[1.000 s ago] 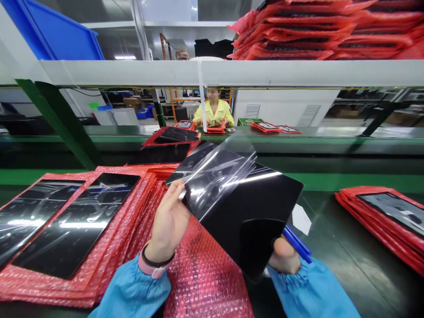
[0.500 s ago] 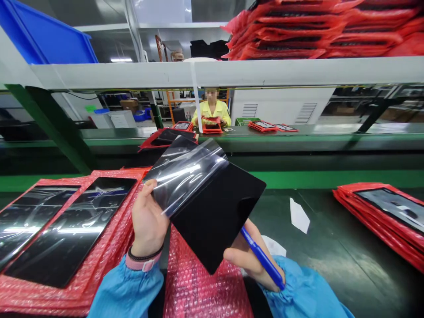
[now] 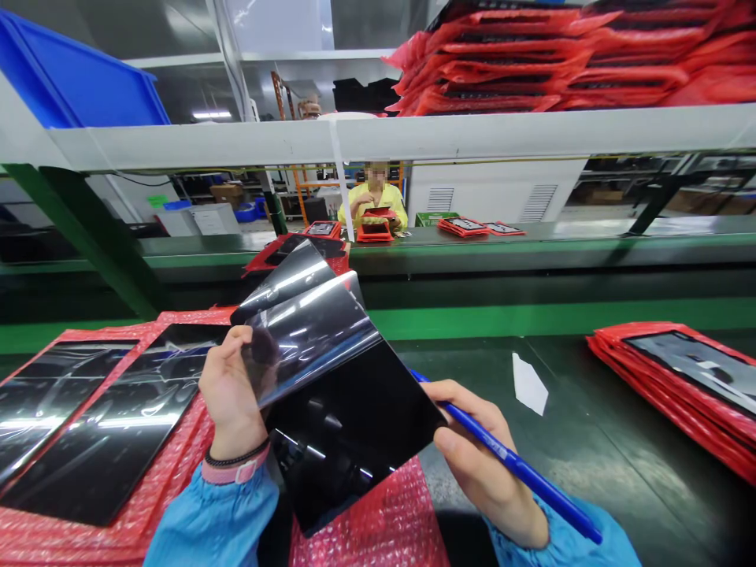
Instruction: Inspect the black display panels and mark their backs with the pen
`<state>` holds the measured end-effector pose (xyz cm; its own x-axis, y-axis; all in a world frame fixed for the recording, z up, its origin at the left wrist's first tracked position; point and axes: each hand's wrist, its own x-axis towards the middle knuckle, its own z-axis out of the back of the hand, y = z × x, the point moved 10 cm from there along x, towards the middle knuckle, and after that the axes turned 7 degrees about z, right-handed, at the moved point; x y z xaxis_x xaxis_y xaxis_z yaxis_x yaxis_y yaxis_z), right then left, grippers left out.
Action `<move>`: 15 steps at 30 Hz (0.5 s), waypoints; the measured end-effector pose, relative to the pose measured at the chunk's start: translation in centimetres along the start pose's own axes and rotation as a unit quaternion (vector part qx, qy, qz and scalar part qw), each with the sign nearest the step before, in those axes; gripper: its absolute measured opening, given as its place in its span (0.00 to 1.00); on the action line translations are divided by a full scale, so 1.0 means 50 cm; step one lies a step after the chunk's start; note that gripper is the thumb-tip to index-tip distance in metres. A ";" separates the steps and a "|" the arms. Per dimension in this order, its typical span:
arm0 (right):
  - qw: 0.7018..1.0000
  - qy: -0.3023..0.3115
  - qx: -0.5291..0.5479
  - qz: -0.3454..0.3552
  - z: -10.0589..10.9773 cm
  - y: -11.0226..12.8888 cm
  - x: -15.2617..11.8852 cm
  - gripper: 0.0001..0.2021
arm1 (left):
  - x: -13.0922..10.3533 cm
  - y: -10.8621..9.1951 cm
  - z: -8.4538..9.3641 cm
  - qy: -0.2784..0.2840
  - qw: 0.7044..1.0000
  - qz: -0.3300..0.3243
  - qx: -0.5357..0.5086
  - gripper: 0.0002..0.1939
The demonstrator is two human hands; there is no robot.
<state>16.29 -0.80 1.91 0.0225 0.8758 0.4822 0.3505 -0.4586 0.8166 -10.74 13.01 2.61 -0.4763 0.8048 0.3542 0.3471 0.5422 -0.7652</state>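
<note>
A glossy black screen panel (image 3: 360,425) hangs tilted between my two hands, above pink bubble wrap (image 3: 390,512). Clear protective film (image 3: 313,331) curls back from its upper left part. My left hand (image 3: 233,394) is closed at the film's left side; whether it also grips the panel's edge, I cannot tell. At the right corner, my right hand (image 3: 484,449) pinches the panel between thumb and fingers. A blue pen (image 3: 520,468) lies across that same hand, its tip pointing towards the panel.
Film-covered black panels (image 3: 135,425) rest on red bubble wrap at left. A white paper scrap (image 3: 530,384) lies right of centre. Red-wrapped panels (image 3: 679,386) are stacked far right, more (image 3: 531,63) on the overhead shelf (image 3: 413,138). Across the bench sits a person in yellow (image 3: 373,201).
The panel has turned and dropped slightly, its face now showing reflections. My left hand moved left with the film. My right hand shifted right and up to the panel's corner, pen still held.
</note>
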 end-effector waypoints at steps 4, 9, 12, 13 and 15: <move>0.999 -0.045 -0.009 -0.016 0.015 -0.005 -0.005 0.10 | 0.000 -0.011 -0.007 0.016 1.000 -0.019 -0.011 0.07; 0.990 -0.083 -0.091 -0.064 0.038 -0.015 -0.005 0.12 | -0.018 -0.027 -0.022 0.046 0.998 -0.032 -0.006 0.07; 0.985 -0.061 -0.135 -0.089 0.041 -0.024 0.002 0.14 | -0.046 -0.032 -0.053 0.116 0.993 -0.013 0.002 0.06; 0.985 -0.055 -0.139 -0.091 0.041 -0.025 0.004 0.15 | -0.058 -0.026 -0.068 0.147 0.989 0.019 0.002 0.06; 0.985 -0.049 -0.145 -0.079 0.039 -0.022 0.009 0.14 | -0.085 -0.013 -0.093 0.193 0.977 0.091 0.006 0.08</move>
<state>17.73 0.37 0.61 0.0844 0.9438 0.3197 0.0760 -0.3260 0.9423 -5.20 10.33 4.10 -0.0665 0.9197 0.3871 0.3872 0.3813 -0.8395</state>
